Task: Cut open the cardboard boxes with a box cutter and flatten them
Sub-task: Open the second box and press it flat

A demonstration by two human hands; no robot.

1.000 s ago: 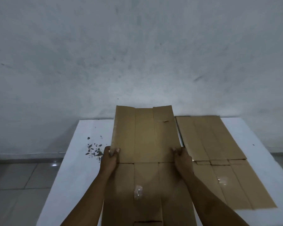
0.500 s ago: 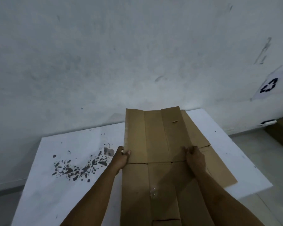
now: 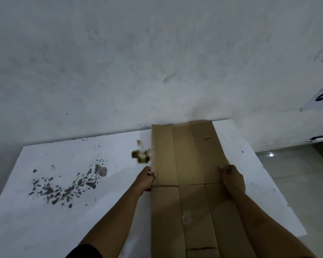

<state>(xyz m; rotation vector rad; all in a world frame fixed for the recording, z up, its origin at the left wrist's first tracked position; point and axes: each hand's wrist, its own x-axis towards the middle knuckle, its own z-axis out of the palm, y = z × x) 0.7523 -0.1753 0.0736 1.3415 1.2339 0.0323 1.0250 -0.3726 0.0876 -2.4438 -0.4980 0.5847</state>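
**Holding a flattened carton by both side edges over a white table**

Item 1, flattened cardboard box (image 3: 186, 175): brown, opened out into one long sheet, creased lengthwise into three panels and crossed by a fold line level with the hands. It runs from the bottom edge of the view to the table's far edge near the wall. A patch of clear tape residue sits on the middle panel near the person. A short slit shows on the far right panel. Whether a second sheet lies beneath it cannot be told.

Item 2, left hand (image 3: 145, 180): at the sheet's left edge, at the cross fold, fingers curled round the edge with the thumb on top, gripping the cardboard.

Item 3, right hand (image 3: 232, 180): at the sheet's right edge, opposite the left, back of the hand up, fingers bent down over the edge and gripping it.

Item 4, white table (image 3: 63, 211): bears the sheet on its right half.

Item 5, dark specks (image 3: 63, 189): a scatter of small dark spots on the table's left half, well apart from the sheet.

Item 6, brownish smudge (image 3: 141, 155): blurred, just beside the sheet's left edge, beyond the left hand.

Item 7, grey wall (image 3: 138, 62): scuffed, behind the table.

Item 8, tiled floor (image 3: 291, 174): right of the table.
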